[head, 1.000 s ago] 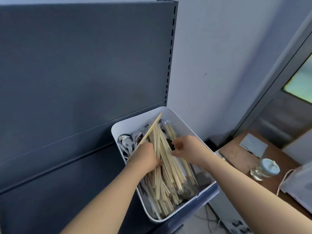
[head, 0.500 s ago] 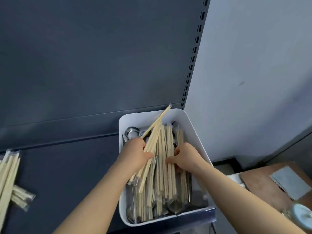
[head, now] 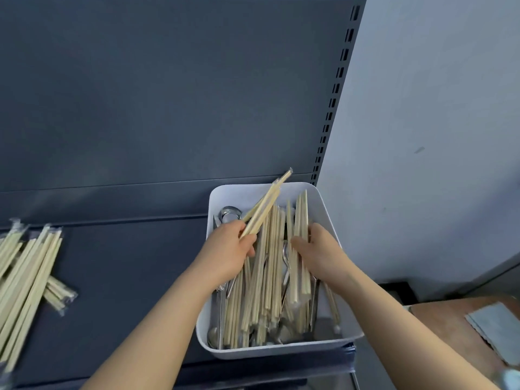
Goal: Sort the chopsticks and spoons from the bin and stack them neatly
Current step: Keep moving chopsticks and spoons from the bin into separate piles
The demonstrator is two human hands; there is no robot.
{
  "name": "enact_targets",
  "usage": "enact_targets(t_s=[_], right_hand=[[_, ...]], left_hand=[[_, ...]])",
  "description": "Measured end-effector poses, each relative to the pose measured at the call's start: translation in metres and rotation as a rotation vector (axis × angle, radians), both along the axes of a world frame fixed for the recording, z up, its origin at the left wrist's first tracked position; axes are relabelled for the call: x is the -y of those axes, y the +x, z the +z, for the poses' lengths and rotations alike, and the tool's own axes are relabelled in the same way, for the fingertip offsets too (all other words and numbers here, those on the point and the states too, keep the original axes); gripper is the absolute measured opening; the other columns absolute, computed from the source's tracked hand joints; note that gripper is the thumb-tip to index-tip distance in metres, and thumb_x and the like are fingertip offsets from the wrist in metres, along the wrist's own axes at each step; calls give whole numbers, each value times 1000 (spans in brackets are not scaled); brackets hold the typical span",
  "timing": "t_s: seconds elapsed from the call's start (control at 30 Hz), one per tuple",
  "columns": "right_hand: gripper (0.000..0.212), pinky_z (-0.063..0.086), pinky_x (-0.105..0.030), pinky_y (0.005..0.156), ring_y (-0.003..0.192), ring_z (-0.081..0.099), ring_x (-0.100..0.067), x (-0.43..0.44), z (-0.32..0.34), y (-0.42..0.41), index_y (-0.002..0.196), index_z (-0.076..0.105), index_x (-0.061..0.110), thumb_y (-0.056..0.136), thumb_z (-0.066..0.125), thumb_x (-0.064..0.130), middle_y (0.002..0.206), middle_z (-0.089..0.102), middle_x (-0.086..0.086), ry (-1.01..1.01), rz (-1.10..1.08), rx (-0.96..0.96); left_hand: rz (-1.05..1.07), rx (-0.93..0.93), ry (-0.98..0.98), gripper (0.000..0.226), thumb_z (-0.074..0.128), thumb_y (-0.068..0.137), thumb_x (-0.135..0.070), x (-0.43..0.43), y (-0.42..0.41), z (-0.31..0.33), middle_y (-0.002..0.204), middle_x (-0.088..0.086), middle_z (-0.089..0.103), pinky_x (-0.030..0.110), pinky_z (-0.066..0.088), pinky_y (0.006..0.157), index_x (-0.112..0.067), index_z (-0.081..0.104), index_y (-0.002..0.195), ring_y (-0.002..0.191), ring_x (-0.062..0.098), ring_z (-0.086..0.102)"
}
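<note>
White bin (head: 281, 351) w/ chopsticks (head: 267, 294) & spoons (head: 231, 214); left hand (head: 228, 256) grips wrapped pair (head: 266, 204), right hand (head: 323, 256) grasps a bunch (head: 301, 218)

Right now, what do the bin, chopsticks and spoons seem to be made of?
The bin: white plastic, probably; smooth, evenly coloured walls with rounded corners. The chopsticks: pale bamboo or wood, matte and unvarnished; some look sleeved in clear film. The spoons: polished metal, likely stainless steel, from mirror-like glints.
</note>
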State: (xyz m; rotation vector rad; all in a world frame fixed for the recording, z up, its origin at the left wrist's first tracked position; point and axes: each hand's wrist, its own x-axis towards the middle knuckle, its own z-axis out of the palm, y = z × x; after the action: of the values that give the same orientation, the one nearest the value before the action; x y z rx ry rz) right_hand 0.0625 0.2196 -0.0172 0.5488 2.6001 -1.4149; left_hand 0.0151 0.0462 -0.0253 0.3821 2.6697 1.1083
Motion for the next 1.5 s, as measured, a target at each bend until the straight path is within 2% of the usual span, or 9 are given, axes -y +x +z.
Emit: enact_targets(t_s=[0.33, 0.43, 0.53, 0.63, 0.83, 0.9, 0.97, 1.17, 1.5], right_hand=[[30, 25, -15, 36, 33, 28, -7, 0, 19, 19, 65, 35, 13, 89, 52, 12, 45, 34, 7, -84, -35, -40], [15, 57, -37, 57, 51, 62, -21, 5, 15, 21, 87, 53, -2, 91, 52, 12, 68, 58, -12, -248, -46, 51], [18, 59, -44, 67, 60, 66, -29, 5, 15, 27, 108, 53, -7, 94, 48, 3, 75, 62, -20, -417, -57, 96], [17, 59, -41, 65, 62, 66, -30, 2, 12, 31, 106, 54, -10, 95, 43, -3, 78, 59, -24, -421, -52, 111], [16, 60, -47, 72, 74, 73, -35, -2, 5, 32, 108, 48, 6, 99, 35, 6, 82, 66, -23, -305, -94, 222], [19, 61, -44, 72, 69, 72, -32, -3, 6, 32, 115, 47, 6, 100, 36, 11, 79, 68, -21, -280, -97, 221], [21, 61, -41, 65, 60, 70, -28, -6, 10, 32, 115, 48, 4, 99, 37, 13, 84, 66, -20, -261, -88, 190], [18, 51, -26, 41, 38, 58, -16, -4, 33, 40, 87, 51, 3, 98, 38, 8, 69, 56, -15, -265, -34, 94], [19, 61, -38, 64, 53, 63, -20, 55, 45, 5, 106, 56, 5, 100, 39, 11, 67, 56, -9, -315, 30, -29]], left_hand=[[33, 68, 174, 17, 47, 99, -22, 6, 20, 13, 65, -9, 64, 17, 39, 45, -17, 60, 88, 42, -2, 48], [33, 153, 203, 12, 43, 100, -19, 0, 25, 8, 83, 1, 68, 19, 45, 46, -15, 55, 98, 53, 7, 56], [44, 234, 202, 11, 40, 99, -19, -12, 25, -7, 85, 1, 69, 27, 47, 50, -17, 50, 105, 57, 15, 57], [38, 276, 94, 19, 50, 93, -31, -26, 21, -25, 82, 6, 68, 37, 49, 57, -16, 53, 104, 59, 21, 56], [-11, 144, -322, 44, 77, 73, -39, -32, 19, -33, 87, 3, 64, 31, 50, 66, -12, 57, 101, 76, 19, 62], [-12, 129, -451, 39, 76, 75, -35, -30, 19, -29, 89, 1, 62, 35, 52, 81, -12, 59, 101, 85, 21, 63], [-7, 141, -481, 29, 73, 78, -29, -27, 19, -28, 88, 2, 61, 29, 51, 72, -10, 61, 96, 85, 21, 63], [8, 242, -220, 21, 67, 82, -31, -11, 21, -22, 77, 2, 60, 24, 42, 55, -11, 65, 90, 65, 16, 57], [170, 187, 248, 34, 35, 102, -39, 51, 30, 42, 72, -5, 71, 33, 47, 77, -16, 58, 95, 72, 16, 61]])
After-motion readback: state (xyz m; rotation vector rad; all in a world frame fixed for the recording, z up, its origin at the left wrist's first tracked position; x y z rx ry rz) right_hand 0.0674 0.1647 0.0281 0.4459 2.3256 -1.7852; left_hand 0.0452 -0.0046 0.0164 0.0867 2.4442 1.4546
